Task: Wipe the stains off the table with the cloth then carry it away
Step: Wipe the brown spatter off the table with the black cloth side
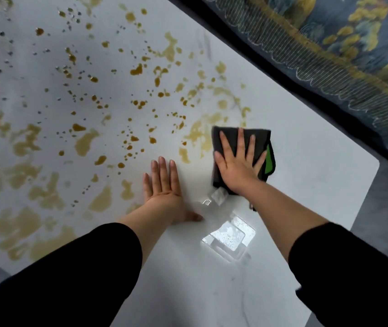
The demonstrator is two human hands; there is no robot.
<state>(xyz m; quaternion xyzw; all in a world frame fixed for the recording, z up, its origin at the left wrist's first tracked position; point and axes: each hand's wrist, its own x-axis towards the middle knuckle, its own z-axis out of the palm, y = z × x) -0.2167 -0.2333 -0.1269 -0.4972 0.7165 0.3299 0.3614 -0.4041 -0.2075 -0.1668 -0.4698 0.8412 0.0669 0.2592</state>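
A white glossy table fills most of the view. Brown and yellowish stains are spattered and smeared over its left and middle parts. A dark grey cloth with a green edge lies flat on the table at the right edge of the stained area. My right hand presses flat on the cloth with fingers spread. My left hand rests palm down on the bare table just left of the cloth, holding nothing. A white label sticks out from under the cloth's near corner.
A blue and yellow patterned rug lies on the floor beyond the table's far right edge. Grey floor shows past the table's right corner. A window reflection glares on the table between my forearms.
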